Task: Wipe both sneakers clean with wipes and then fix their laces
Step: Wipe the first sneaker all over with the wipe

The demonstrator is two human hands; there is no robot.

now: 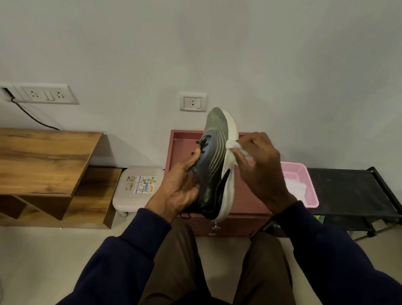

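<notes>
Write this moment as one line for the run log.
step: wiping | left hand: holds sneaker | right hand: presses wipe on white sole

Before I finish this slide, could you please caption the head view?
Left hand holds a sneaker; right hand presses a wipe to its white sole.

Left of the sneaker [216, 165], which is held in the air, the pink surface [177, 151] lies mostly bare and open from above. On the right a pink basket [302, 176] stands close, with the black rack [352, 187] beyond it. The wall [259, 53] closes the far side.
</notes>
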